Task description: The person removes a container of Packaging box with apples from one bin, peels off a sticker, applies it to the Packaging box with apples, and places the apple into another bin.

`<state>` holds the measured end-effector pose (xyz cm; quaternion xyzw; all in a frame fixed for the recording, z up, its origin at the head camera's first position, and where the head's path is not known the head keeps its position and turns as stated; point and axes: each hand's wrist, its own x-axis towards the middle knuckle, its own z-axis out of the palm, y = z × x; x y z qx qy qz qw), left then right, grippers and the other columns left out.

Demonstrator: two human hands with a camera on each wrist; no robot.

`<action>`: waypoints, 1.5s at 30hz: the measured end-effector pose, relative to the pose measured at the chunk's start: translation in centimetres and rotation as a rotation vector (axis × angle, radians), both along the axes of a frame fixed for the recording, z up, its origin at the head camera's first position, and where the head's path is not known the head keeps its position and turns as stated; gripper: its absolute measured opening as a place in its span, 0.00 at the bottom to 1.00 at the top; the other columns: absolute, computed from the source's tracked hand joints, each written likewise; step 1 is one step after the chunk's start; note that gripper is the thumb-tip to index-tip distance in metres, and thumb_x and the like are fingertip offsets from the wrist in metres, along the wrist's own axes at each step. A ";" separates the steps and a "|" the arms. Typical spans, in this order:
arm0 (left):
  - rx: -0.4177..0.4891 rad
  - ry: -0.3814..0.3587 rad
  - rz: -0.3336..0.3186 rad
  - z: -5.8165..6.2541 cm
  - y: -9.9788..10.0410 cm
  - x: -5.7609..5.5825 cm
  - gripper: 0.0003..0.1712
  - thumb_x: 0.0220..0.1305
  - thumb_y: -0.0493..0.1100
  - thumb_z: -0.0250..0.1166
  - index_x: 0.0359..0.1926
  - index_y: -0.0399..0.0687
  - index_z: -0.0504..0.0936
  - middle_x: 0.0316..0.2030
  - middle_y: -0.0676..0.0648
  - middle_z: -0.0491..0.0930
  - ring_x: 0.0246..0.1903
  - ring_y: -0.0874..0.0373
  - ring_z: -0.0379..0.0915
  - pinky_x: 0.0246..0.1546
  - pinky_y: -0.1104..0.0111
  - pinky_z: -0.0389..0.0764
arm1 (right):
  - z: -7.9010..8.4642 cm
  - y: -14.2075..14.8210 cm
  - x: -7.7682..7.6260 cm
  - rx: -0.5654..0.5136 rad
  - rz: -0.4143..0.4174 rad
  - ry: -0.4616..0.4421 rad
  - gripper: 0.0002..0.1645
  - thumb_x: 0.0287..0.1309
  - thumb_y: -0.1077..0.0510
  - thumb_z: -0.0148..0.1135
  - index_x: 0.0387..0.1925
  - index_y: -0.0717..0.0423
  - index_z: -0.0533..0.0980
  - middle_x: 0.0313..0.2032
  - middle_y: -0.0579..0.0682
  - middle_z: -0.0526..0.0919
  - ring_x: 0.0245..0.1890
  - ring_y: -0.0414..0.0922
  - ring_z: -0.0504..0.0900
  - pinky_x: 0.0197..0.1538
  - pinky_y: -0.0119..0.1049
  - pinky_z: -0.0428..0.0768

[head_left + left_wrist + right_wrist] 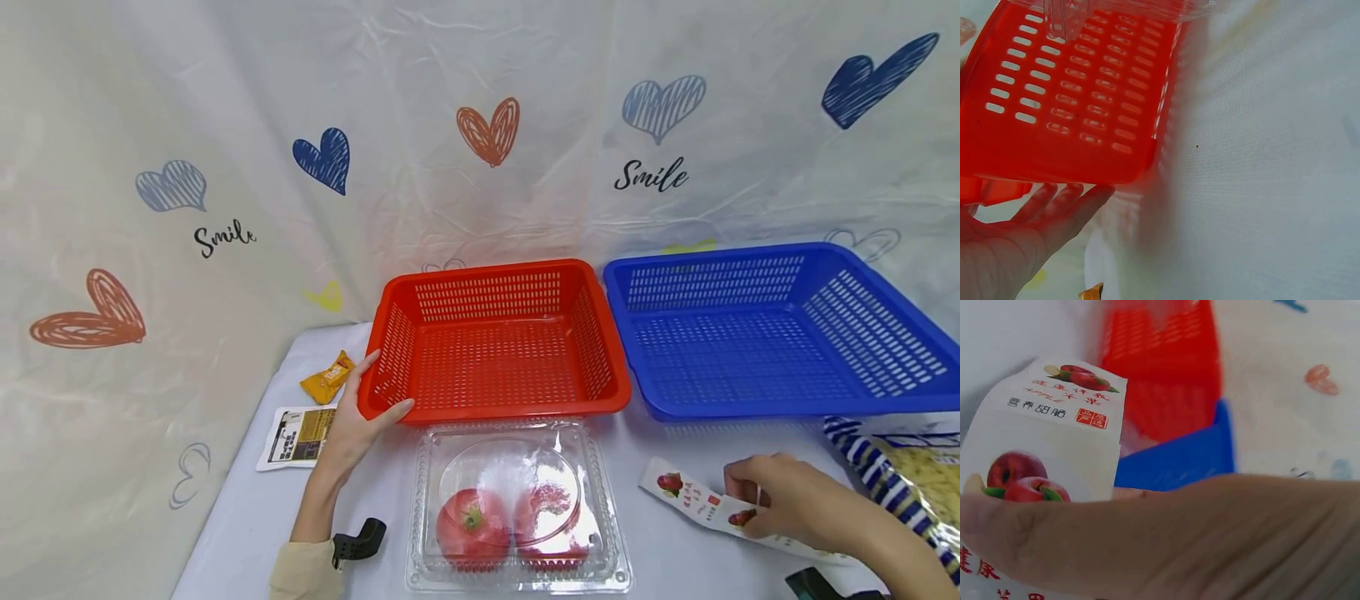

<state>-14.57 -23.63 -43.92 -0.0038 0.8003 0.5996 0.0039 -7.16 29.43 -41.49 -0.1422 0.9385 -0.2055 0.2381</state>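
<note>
My left hand (358,421) holds the front left corner of a red plastic basket (495,410), thumb at the front rim and fingers along the left side. Seen from the left wrist, the fingers (1063,215) touch the perforated basket's outer wall (1085,159). My right hand (802,504) pinches a long, flat white paper packet (693,497) printed with red apples and Chinese characters. The thumb (1029,531) lies across its printed face in the right wrist view. A clear plastic clamshell box (423,508) with two round red fruits (472,525) sits in front of the red basket.
A blue basket (738,408) stands right of the red one. A striped bag of yellowish pieces (918,475) lies at the right edge. An orange-yellow wrapped snack (328,379) and a white-and-gold packet (296,437) lie at the left. Behind hangs a heart-printed sheet (405,208).
</note>
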 end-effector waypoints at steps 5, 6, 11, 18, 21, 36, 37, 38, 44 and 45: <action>-0.002 0.006 0.003 0.1 0.0 0.0 0.54 0.61 0.48 0.77 0.81 0.65 0.55 0.76 0.44 0.59 0.71 0.44 0.61 0.65 0.49 0.75 | 2.9 -1.1 0.3 -0.088 0.095 0.039 0.20 0.52 0.59 0.80 0.29 0.45 0.72 0.25 0.35 0.72 0.25 0.31 0.66 0.27 0.32 0.65; -0.003 0.007 0.005 0.1 0.0 0.0 0.54 0.61 0.48 0.77 0.81 0.65 0.56 0.76 0.45 0.59 0.71 0.44 0.61 0.65 0.49 0.75 | 3.5 -1.4 0.1 -0.118 0.112 0.054 0.18 0.53 0.59 0.80 0.30 0.45 0.73 0.25 0.35 0.73 0.26 0.30 0.67 0.27 0.31 0.67; -0.003 -0.002 0.010 0.0 0.0 0.0 0.54 0.61 0.48 0.77 0.81 0.65 0.56 0.76 0.45 0.60 0.70 0.45 0.62 0.66 0.49 0.74 | 6.7 -3.8 -0.5 -0.304 0.070 0.046 0.13 0.60 0.60 0.76 0.38 0.49 0.77 0.35 0.42 0.83 0.30 0.34 0.79 0.24 0.30 0.82; -0.025 -0.021 -0.014 0.6 0.3 0.2 0.54 0.62 0.49 0.77 0.81 0.64 0.54 0.76 0.44 0.59 0.71 0.44 0.61 0.67 0.48 0.73 | 8.9 -8.6 -2.0 -0.560 -0.042 0.307 0.23 0.57 0.61 0.79 0.54 0.60 0.81 0.45 0.52 0.88 0.38 0.41 0.88 0.39 0.33 0.87; -0.034 -0.046 -0.034 1.1 0.5 0.2 0.55 0.62 0.50 0.77 0.82 0.64 0.52 0.76 0.44 0.59 0.71 0.44 0.61 0.68 0.46 0.73 | 9.4 -10.2 -2.5 -0.689 -0.116 0.285 0.30 0.59 0.64 0.77 0.61 0.66 0.78 0.49 0.58 0.88 0.40 0.44 0.90 0.41 0.35 0.87; -0.223 -0.026 0.025 4.1 1.2 0.7 0.60 0.61 0.55 0.78 0.84 0.56 0.49 0.78 0.40 0.55 0.74 0.40 0.56 0.70 0.40 0.68 | 10.2 -15.3 -4.4 -0.944 -0.212 0.119 0.27 0.61 0.62 0.75 0.58 0.69 0.77 0.46 0.60 0.89 0.42 0.49 0.90 0.46 0.40 0.88; -0.268 0.008 0.069 4.8 1.4 0.9 0.60 0.61 0.55 0.78 0.84 0.55 0.50 0.78 0.39 0.55 0.74 0.39 0.56 0.69 0.39 0.68 | 10.1 -15.5 -4.4 -0.952 -0.207 0.115 0.27 0.61 0.62 0.75 0.58 0.69 0.77 0.45 0.60 0.89 0.42 0.50 0.90 0.46 0.40 0.88; -0.302 0.048 0.116 5.5 1.8 1.3 0.59 0.61 0.55 0.78 0.84 0.53 0.52 0.77 0.38 0.56 0.74 0.38 0.57 0.69 0.39 0.69 | 10.1 -15.7 -4.5 -0.960 -0.199 0.114 0.27 0.61 0.62 0.75 0.58 0.69 0.77 0.45 0.59 0.89 0.42 0.50 0.90 0.46 0.40 0.88; -0.198 0.391 0.122 9.5 5.1 3.1 0.36 0.69 0.41 0.72 0.74 0.44 0.70 0.68 0.43 0.71 0.67 0.48 0.71 0.64 0.53 0.78 | 10.0 -16.5 -4.6 -0.990 -0.188 0.109 0.25 0.60 0.64 0.75 0.56 0.70 0.78 0.43 0.59 0.90 0.41 0.50 0.91 0.45 0.41 0.88; -0.148 0.437 0.063 10.1 5.8 3.4 0.32 0.70 0.38 0.71 0.72 0.42 0.72 0.66 0.44 0.74 0.65 0.49 0.73 0.63 0.57 0.79 | 10.0 -16.7 -4.7 -0.996 -0.191 0.106 0.25 0.59 0.64 0.76 0.56 0.69 0.78 0.43 0.59 0.90 0.40 0.50 0.91 0.45 0.41 0.89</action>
